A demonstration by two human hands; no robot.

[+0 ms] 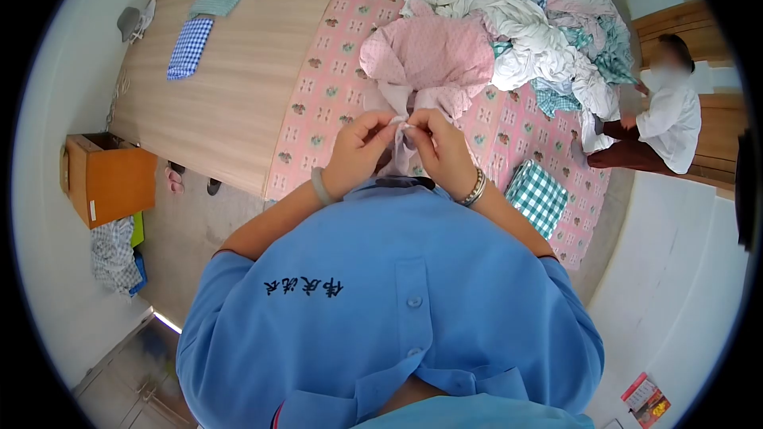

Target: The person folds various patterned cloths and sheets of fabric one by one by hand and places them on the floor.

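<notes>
In front of my chest, my left hand (356, 151) and my right hand (447, 155) meet with thumbs and fingers pinched on a pale, whitish-pink strip of cloth (402, 157). The fingertips are almost touching, and the cloth hangs below them. Just beyond my hands lies a crumpled pink patterned cloth (433, 52); whether the strip belongs to it I cannot tell.
A large heap of white, green and checked laundry (524, 32) covers the far right of the pink-covered table (314, 103). A folded green checked cloth (538, 199) lies nearer. A person in white (668, 123) sits at right. Folded cloths (189, 49) rest on the wooden table (246, 56).
</notes>
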